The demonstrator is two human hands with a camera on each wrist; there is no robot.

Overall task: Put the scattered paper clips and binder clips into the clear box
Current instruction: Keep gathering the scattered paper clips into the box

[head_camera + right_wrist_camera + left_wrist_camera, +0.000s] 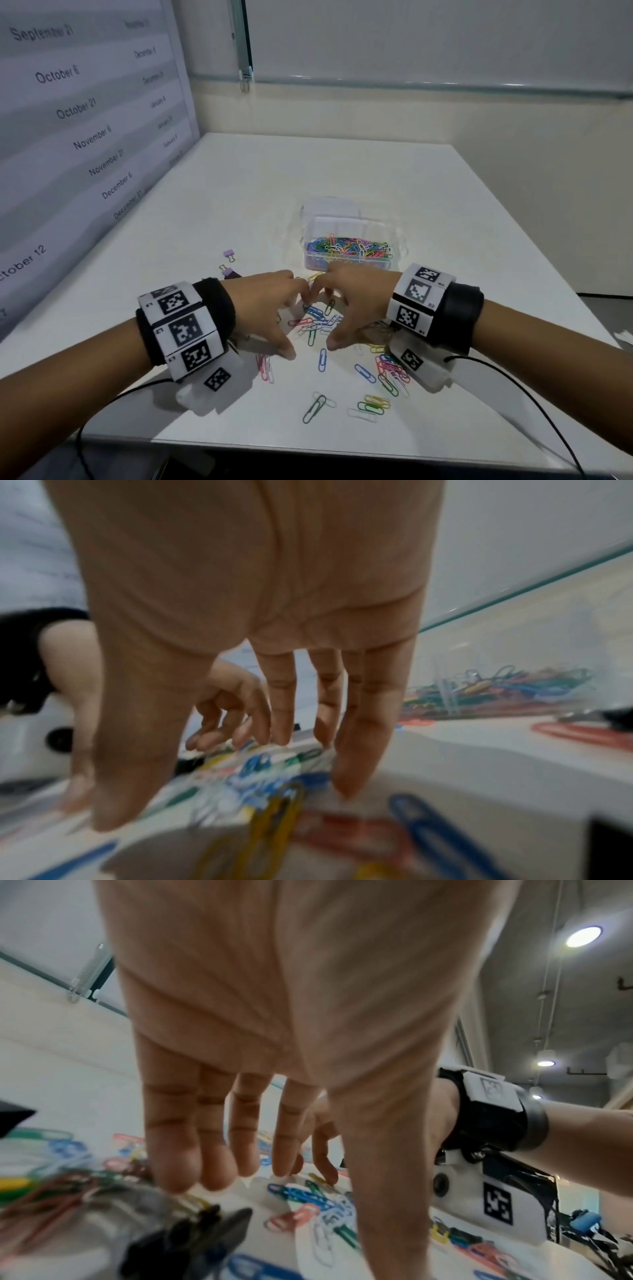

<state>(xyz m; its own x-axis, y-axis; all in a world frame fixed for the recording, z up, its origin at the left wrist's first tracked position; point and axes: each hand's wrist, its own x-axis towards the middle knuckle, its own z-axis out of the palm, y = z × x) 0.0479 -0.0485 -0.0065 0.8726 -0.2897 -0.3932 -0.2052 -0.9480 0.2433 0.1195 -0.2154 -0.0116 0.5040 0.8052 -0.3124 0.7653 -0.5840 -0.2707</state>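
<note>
A pile of coloured paper clips lies on the white table, ringed by both hands. My left hand curves round the pile's left side and my right hand round its right, fingertips meeting at the far side. Both hands' fingers reach down nearly straight with tips at the tabletop, holding nothing. Just beyond them stands the clear box, open and partly filled with paper clips. Two purple binder clips lie left of the box. More loose paper clips lie nearer me.
A printed panel of dates stands along the table's left edge. The front table edge is close to my forearms, with black cables hanging off it. Dark, blurred binder clips lie under my left wrist.
</note>
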